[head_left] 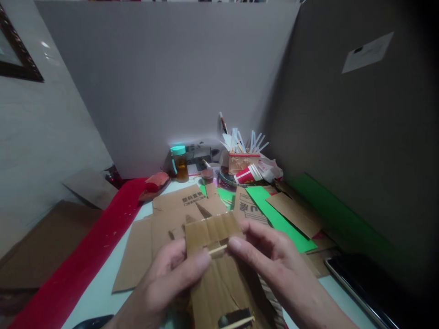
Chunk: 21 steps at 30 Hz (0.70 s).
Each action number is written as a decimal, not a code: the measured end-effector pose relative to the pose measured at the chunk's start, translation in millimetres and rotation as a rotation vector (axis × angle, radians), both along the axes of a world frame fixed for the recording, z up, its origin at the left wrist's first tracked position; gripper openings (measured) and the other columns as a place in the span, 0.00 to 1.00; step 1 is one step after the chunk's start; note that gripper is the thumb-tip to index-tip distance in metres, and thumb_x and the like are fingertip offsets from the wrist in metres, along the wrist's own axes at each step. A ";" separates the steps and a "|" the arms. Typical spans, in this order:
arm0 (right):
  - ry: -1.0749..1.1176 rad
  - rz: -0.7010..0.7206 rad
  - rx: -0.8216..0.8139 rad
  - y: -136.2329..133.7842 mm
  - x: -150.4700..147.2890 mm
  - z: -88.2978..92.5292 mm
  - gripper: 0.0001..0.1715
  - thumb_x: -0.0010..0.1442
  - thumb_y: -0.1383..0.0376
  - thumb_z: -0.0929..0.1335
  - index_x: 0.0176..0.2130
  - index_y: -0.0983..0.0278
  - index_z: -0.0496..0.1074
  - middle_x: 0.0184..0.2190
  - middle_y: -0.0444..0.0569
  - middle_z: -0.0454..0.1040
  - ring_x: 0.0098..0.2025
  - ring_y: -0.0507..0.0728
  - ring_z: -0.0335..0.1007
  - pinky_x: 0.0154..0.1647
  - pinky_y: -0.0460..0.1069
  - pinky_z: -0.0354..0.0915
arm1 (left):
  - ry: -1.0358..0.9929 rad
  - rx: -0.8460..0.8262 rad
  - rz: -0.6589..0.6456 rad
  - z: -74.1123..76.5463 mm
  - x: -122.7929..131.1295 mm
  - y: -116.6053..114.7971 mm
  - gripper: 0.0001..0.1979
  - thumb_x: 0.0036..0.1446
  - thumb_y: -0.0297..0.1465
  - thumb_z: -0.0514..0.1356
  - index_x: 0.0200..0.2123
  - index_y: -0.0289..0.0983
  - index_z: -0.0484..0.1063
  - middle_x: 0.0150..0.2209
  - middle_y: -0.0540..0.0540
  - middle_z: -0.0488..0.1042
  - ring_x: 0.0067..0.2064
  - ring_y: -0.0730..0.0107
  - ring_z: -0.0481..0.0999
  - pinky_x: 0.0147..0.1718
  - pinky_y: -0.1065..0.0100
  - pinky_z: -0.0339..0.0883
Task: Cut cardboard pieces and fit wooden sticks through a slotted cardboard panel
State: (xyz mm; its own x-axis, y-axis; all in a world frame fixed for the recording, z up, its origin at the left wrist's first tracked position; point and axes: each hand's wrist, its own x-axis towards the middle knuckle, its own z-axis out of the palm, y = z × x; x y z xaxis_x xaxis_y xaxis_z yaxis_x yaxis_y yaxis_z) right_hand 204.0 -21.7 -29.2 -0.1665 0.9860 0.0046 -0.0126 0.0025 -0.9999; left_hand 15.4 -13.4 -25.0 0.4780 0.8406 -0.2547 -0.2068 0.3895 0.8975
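A folded cardboard piece [217, 278] is held between both hands in the lower middle of the view. A thin wooden stick [218, 250] lies across it, one end under each thumb. My left hand [171, 274] grips the cardboard's left edge, its thumb pressing the stick's left end. On the other edge, my right hand [270, 256] has its thumb at the stick's right end. Lower on the cardboard is a dark cut-out with a second wooden stick [238, 322] across it. Most fingertips are hidden behind the cardboard.
Flat cardboard sheets [133, 256] cover the table ahead. Green sheets [277, 219] and more cardboard lie to the right, near a black phone-like device [363, 283]. Farther back stand a teal-capped bottle [180, 164], a box of white straws [243, 160] and a tipped paper cup [247, 174].
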 end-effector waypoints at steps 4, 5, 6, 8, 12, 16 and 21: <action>-0.004 0.012 0.019 -1.6 -3.3 -1.1 0.19 0.62 0.50 0.69 0.31 0.61 0.65 0.29 0.43 0.66 0.36 0.56 0.69 0.36 0.49 0.67 | 0.070 0.035 0.049 0.3 4.1 1.6 0.23 0.57 0.42 0.66 0.53 0.38 0.76 0.49 0.40 0.81 0.51 0.49 0.78 0.51 0.55 0.69; -0.001 0.011 0.021 -2.3 -3.4 -0.5 0.19 0.61 0.50 0.69 0.31 0.61 0.65 0.29 0.43 0.65 0.35 0.56 0.69 0.37 0.50 0.67 | 0.078 0.032 0.061 0.0 4.5 2.0 0.23 0.57 0.42 0.66 0.52 0.38 0.76 0.49 0.40 0.81 0.51 0.49 0.78 0.51 0.55 0.69; 0.000 0.009 0.019 -3.0 -3.1 0.2 0.19 0.61 0.50 0.69 0.30 0.61 0.65 0.29 0.42 0.64 0.35 0.56 0.68 0.38 0.50 0.67 | 0.080 0.030 0.071 -0.2 4.8 2.3 0.22 0.57 0.42 0.66 0.52 0.39 0.76 0.50 0.41 0.81 0.51 0.50 0.78 0.50 0.55 0.70; -0.013 0.009 0.015 -4.1 -1.3 1.2 0.19 0.63 0.50 0.68 0.30 0.60 0.65 0.29 0.42 0.64 0.35 0.55 0.66 0.40 0.50 0.66 | 0.063 0.014 0.078 -0.9 5.2 2.7 0.21 0.58 0.41 0.66 0.52 0.39 0.76 0.51 0.41 0.80 0.52 0.50 0.78 0.48 0.56 0.71; -0.038 0.002 0.023 -3.7 3.1 0.2 0.18 0.66 0.51 0.66 0.32 0.61 0.69 0.30 0.42 0.67 0.38 0.56 0.66 0.43 0.50 0.65 | -0.056 -0.028 0.084 -2.7 6.2 2.6 0.19 0.60 0.37 0.65 0.53 0.38 0.76 0.51 0.39 0.80 0.52 0.50 0.78 0.50 0.55 0.71; 0.003 0.016 0.028 -2.5 4.4 -0.8 0.19 0.67 0.50 0.65 0.35 0.62 0.72 0.30 0.43 0.70 0.36 0.56 0.68 0.41 0.50 0.66 | -0.131 -0.047 0.065 -2.8 6.6 1.6 0.17 0.60 0.35 0.64 0.52 0.37 0.77 0.49 0.39 0.81 0.51 0.50 0.79 0.54 0.53 0.68; -0.019 -0.027 0.032 -3.1 4.9 -1.6 0.17 0.67 0.51 0.65 0.39 0.60 0.75 0.36 0.44 0.73 0.41 0.58 0.69 0.42 0.50 0.63 | -0.058 -0.060 0.046 1.2 4.1 -0.4 0.20 0.58 0.38 0.65 0.52 0.38 0.77 0.48 0.40 0.81 0.49 0.51 0.80 0.47 0.58 0.72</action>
State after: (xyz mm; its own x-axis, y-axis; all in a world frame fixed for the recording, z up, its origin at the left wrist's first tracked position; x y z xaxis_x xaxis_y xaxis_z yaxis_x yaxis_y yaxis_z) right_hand 208.9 -24.8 -30.9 -0.1399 0.9896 0.0334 0.0064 0.0347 -0.9994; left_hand 19.5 -13.7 -23.8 0.4549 0.8459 -0.2784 -0.2762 0.4312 0.8590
